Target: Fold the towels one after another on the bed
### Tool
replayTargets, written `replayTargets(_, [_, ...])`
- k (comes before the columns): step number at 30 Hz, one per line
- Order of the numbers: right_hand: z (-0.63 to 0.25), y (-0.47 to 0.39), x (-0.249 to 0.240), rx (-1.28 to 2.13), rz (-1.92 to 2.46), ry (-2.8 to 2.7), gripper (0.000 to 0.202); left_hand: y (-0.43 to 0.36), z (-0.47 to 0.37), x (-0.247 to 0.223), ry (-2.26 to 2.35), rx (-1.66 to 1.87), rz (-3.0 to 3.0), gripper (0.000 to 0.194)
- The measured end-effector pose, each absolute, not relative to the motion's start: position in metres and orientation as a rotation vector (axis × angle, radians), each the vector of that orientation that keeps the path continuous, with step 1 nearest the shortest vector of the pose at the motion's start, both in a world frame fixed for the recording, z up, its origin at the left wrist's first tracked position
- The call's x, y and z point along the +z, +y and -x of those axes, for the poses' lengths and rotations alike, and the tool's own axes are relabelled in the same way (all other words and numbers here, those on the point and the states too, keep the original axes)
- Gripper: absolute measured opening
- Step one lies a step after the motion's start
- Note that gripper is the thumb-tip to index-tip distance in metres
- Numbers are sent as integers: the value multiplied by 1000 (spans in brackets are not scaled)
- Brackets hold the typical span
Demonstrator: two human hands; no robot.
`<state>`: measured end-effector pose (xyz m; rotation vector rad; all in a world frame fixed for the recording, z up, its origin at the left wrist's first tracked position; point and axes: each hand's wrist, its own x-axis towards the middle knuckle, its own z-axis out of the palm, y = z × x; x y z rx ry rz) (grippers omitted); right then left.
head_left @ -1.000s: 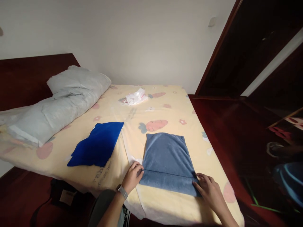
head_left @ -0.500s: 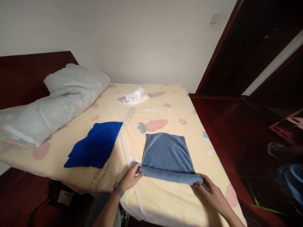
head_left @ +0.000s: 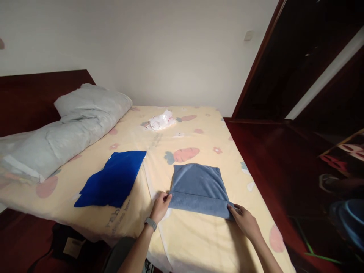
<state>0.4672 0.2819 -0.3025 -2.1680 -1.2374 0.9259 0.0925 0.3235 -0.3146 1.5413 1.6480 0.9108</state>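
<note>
A grey-blue towel lies on the bed, its near edge turned over into a flat, wide band. My left hand, with a watch on the wrist, pinches the band's left end between thumb and fingers. At the right end, my right hand grips the fold the same way, thumb on top. To the left a bright blue cloth lies spread out, apart from both hands. The undersides of the fold and the fingertips beneath it are hidden.
The bed has a cream sheet printed with carrots. Toward the back sits a crumpled white plastic bag. A grey quilt lies bunched at the left by the dark headboard. On the floor stands a black bag.
The rolled near edge of the towel has become a flatter, wider band. Both hands have moved slightly with it and keep hold of its ends. The view has tilted a little upward.
</note>
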Motion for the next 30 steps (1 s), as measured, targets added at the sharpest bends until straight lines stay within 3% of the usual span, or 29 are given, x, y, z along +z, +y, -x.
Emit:
replayTargets(8, [-471, 272, -299, 1021, 2050, -1281, 59, 322, -88, -320, 1530, 1020, -1491, 31])
replayTargets(12, [-475, 250, -309, 1094, 2072, -1260, 54, 301, -74, -306, 1533, 860, -1596, 24])
replayTargets(17, [-475, 230, -305, 707, 1984, -1545, 51, 284, -68, -275, 1548, 796, -1929, 14])
replayTargets(20, [-475, 224, -299, 717, 1745, -1864, 43, 282, -68, -263, 1280, 629, -2101, 37])
replayTargets(22, [-476, 223, -300, 818, 1684, -1970, 49, 284, -68, -263, 1184, 525, -2170, 53])
replayTargets(24, [-478, 226, -304, 885, 1657, -1948, 50, 289, -67, -267, 1199, 527, -2153, 58])
replayTargets(30, [-481, 253, -305, 1167, 1716, -1496, 51, 315, -73, -282, 1410, 612, -1769, 32])
